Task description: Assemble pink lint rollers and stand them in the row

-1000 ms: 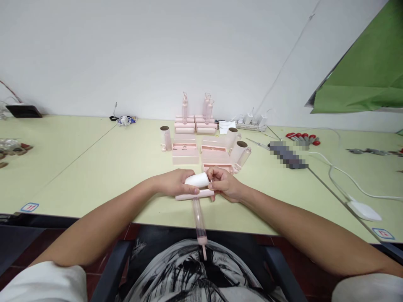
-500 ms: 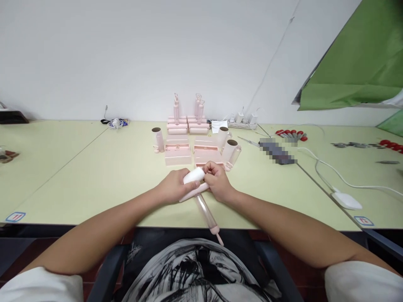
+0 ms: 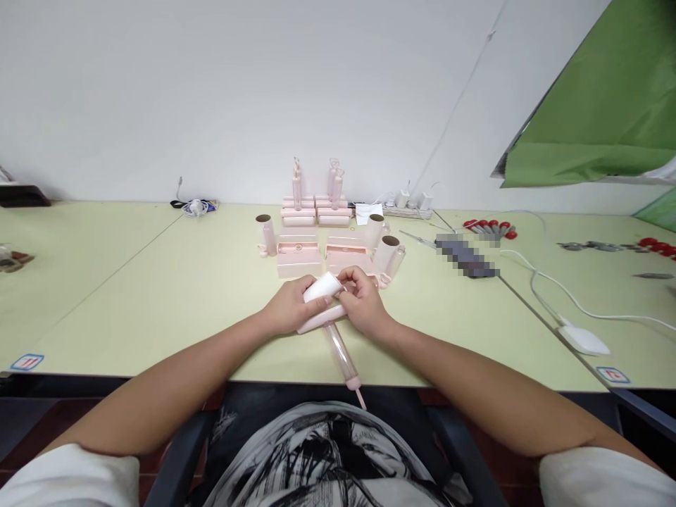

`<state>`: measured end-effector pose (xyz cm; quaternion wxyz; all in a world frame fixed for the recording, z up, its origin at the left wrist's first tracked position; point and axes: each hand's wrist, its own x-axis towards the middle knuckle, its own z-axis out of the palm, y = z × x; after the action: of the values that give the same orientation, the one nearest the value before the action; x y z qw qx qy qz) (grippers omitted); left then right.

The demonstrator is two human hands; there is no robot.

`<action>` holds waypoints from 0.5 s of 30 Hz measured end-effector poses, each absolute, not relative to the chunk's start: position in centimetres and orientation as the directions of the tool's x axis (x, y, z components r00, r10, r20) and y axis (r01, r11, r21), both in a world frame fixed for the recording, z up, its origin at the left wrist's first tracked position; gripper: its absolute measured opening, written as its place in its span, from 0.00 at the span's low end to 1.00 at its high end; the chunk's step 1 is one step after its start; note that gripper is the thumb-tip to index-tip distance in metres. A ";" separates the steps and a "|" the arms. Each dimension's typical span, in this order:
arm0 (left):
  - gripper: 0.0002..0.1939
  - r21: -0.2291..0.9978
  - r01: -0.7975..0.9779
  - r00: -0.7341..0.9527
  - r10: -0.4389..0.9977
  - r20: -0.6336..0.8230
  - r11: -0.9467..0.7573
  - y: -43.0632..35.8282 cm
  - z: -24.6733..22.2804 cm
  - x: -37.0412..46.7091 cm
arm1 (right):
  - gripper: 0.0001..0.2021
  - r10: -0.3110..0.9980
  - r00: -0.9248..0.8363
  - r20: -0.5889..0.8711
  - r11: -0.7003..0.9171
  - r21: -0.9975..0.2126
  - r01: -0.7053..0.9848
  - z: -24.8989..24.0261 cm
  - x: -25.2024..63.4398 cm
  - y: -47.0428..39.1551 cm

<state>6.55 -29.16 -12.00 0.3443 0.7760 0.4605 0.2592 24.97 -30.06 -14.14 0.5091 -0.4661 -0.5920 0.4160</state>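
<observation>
Through the head view, my left hand [image 3: 289, 304] is wrapped around a white roll [image 3: 322, 285] and a pink holder [image 3: 320, 319], its thumb stretched across them. My right hand [image 3: 367, 308] has its fingers curled in at the roll's right end; I can't tell what, if anything, they pinch. Just beyond my knuckles sit open pink cases [image 3: 299, 267], and larger rolls [image 3: 389, 257] with brown cores stand close past my right hand, which partly covers the pink pieces there. Farther back I see closed pink cases [image 3: 334, 220] and a power strip [image 3: 406, 210] by the wall. The roll lies tilted between my two hands, above the holder, whose clear handle [image 3: 342, 353] slants down between my forearms toward the edge of the table [image 3: 158, 303].
</observation>
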 end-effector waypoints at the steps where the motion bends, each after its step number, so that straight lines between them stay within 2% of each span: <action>1: 0.25 0.774 0.536 0.418 0.902 0.102 -0.337 -29.1 -12.1 6.5 | 0.11 0.976 -0.051 0.213 0.217 -0.969 0.121 -14.2 25.0 -30.0; 6: 0.24 0.759 0.548 0.341 0.922 0.182 -0.352 -28.9 -11.9 6.5 | 0.10 0.971 -0.126 0.201 0.218 -0.966 0.137 -14.5 25.0 -30.0; 11: 0.23 0.752 0.563 0.296 0.934 0.202 -0.341 -28.5 -11.4 6.2 | 0.10 0.952 -0.219 0.215 0.280 -0.900 0.333 -14.5 25.3 -30.0; 15: 0.23 0.772 0.535 0.304 0.931 0.202 -0.342 -28.2 -11.3 5.9 | 0.09 0.932 -0.245 0.266 0.356 -0.793 0.494 -14.2 25.8 -29.9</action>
<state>5.88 -28.19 -11.28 0.2997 0.7499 0.4888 0.3300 25.75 -29.92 -14.22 0.3752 -0.4866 -0.7331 0.2917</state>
